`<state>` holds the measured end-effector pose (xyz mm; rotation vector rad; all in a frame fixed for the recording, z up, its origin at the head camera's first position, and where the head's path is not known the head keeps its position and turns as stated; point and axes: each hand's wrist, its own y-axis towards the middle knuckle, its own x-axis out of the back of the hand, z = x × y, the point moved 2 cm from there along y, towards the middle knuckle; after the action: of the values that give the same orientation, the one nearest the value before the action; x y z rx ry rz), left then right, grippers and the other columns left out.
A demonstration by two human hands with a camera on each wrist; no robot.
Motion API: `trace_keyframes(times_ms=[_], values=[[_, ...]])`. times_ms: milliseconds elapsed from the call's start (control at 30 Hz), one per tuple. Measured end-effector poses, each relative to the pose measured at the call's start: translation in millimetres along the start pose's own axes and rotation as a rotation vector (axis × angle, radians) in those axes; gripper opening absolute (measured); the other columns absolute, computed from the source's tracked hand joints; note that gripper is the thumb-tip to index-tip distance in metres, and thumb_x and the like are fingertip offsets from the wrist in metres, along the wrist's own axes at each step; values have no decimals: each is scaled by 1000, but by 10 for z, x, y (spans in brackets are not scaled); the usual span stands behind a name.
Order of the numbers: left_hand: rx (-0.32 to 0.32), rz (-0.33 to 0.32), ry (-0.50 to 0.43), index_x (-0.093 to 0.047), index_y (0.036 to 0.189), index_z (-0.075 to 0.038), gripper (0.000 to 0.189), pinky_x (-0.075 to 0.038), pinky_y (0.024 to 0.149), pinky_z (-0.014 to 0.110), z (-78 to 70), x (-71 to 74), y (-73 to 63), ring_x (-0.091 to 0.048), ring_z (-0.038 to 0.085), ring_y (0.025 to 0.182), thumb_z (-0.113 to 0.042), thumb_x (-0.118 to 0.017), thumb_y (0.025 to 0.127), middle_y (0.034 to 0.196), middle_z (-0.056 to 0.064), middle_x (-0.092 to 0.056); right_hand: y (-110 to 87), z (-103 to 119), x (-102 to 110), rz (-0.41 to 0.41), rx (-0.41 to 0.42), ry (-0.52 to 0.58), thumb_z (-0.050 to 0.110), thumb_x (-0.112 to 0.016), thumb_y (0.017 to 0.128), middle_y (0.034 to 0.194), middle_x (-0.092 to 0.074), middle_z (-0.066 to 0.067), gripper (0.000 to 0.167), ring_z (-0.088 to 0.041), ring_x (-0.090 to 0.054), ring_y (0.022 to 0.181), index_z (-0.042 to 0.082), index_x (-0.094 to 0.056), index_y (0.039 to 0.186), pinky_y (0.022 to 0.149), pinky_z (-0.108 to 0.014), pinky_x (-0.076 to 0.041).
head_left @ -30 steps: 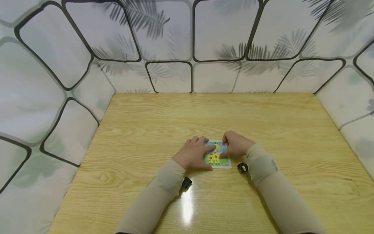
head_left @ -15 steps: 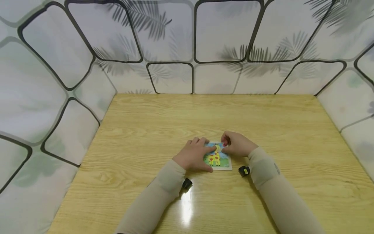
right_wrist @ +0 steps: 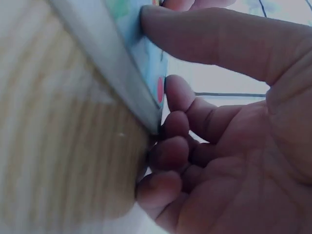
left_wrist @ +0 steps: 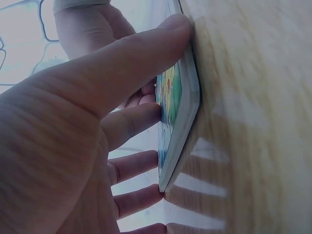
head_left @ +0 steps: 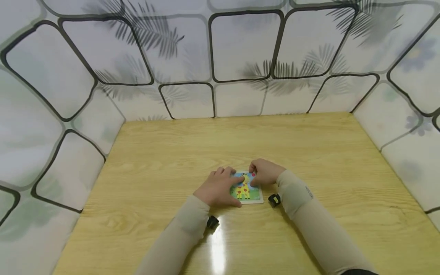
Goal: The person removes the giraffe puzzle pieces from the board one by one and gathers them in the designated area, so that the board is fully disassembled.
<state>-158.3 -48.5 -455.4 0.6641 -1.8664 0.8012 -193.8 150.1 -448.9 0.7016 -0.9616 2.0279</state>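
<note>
A square giraffe jigsaw puzzle in a pale frame lies on the wooden table. My left hand spreads over its left side in the head view, thumb at the near edge and index fingertip on the giraffe. In the left wrist view the thumb overlaps the frame's rim. My right hand is at the far right corner. Its thumb touches the picture in the right wrist view, and the index fingertip is right beside a red spot. The other right fingers bend loosely at the board's corner.
The wooden table extends around the puzzle on every side. Behind it and at both sides stand patterned fabric walls. A small black camera sits under the right wrist, another black camera under the left.
The head view has shifted, moving the scene left and down. Half a second ago my right thumb was nearer its fingers; now they are farther apart, the red spot between them. My left hand stays on the puzzle.
</note>
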Motion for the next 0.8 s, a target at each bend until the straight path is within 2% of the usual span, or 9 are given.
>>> trace_keyframes(times_ms=[133,300,467,633,733,800], values=[[-2,3,-7,-46,152,-36,85,-33,112,49,-3,-22,-6,-37,25,136,-64,-77,78,154,3,-39,6,21,6,12,-6,15,13,-80,81,92,-56,-6,30,-21,-51,83,6,-57,98,74,-35,-45],[-17,-5,18,-45,152,-36,85,-33,112,50,-24,7,32,-36,26,137,-65,-76,79,155,3,-38,-74,-68,41,-72,57,44,11,-74,87,90,-59,-4,19,-19,-53,81,9,-59,99,74,-35,-46],[-6,9,15,-44,153,-36,86,-32,113,50,-22,25,35,-35,26,139,-66,-76,79,155,2,-38,-160,-260,81,-148,108,190,14,-69,95,95,-66,-3,13,-17,-60,86,8,-65,106,78,-34,-50],[-4,-1,0,-45,153,-35,87,-31,114,49,-8,14,30,-35,26,139,-65,-77,78,156,1,-38,-341,-539,210,-220,47,349,18,-71,96,99,-69,-8,22,-20,-64,88,2,-66,110,74,-32,-54],[-1,-14,-4,-47,152,-34,86,-31,114,48,9,4,20,-36,25,138,-64,-78,78,156,1,-38,-501,-747,325,-242,-12,332,23,-70,96,98,-69,-8,27,-21,-64,86,2,-67,112,73,-33,-55],[0,-22,1,-48,151,-32,86,-32,113,48,21,1,4,-36,25,139,-63,-79,77,156,1,-39,-602,-886,404,-250,-58,271,27,-70,97,97,-70,-6,28,-20,-64,86,3,-69,112,75,-36,-54]])
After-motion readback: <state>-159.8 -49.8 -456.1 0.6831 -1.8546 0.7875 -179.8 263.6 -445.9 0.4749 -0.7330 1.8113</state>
